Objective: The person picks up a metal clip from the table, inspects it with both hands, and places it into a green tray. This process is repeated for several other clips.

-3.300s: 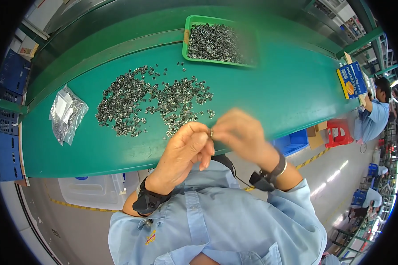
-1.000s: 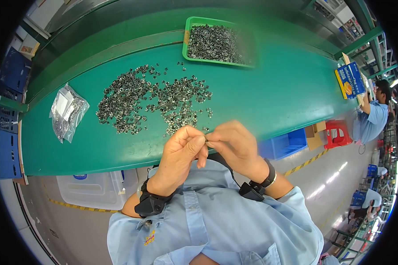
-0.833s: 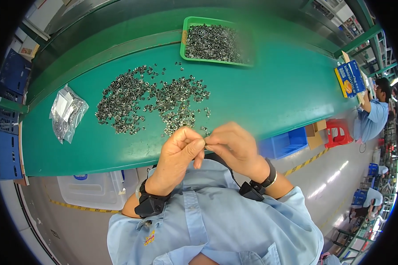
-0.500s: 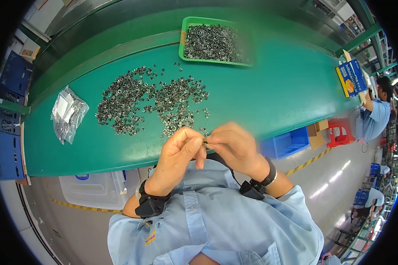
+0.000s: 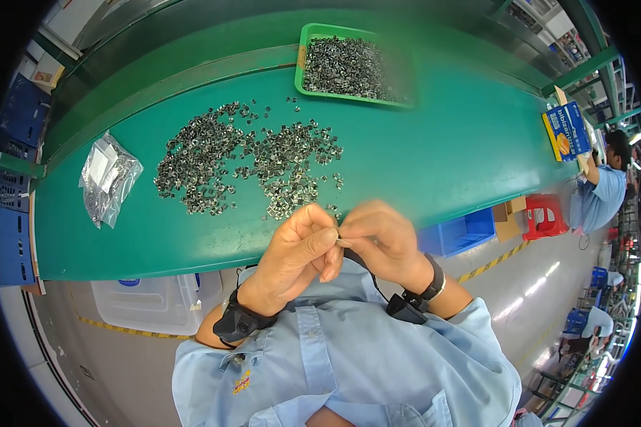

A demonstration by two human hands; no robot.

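Note:
My left hand [image 5: 295, 249] and my right hand [image 5: 383, 243] meet at the fingertips over the near edge of the green table. Thumb and forefinger of each are pinched on a small metal part [image 5: 339, 239], which the fingertips mostly cover. Just beyond them lies a loose pile of small shiny metal parts [image 5: 292, 167], with a few strays close to my fingers. A second pile of the same parts [image 5: 196, 160] spreads to its left, and the two nearly merge.
At the far side a green tray [image 5: 301, 71] is filled with similar parts. A clear plastic bag [image 5: 110, 181] lies at the left. A blue-and-yellow box [image 5: 568, 132] stands at the right end, near a co-worker [image 5: 604, 192]. Below the edge are a blue bin [image 5: 463, 233] and red stool [image 5: 545, 217].
Both hands stay pinched together, with my left fingers shifted slightly right and closer around the part. Less of the part shows now. The piles look unchanged.

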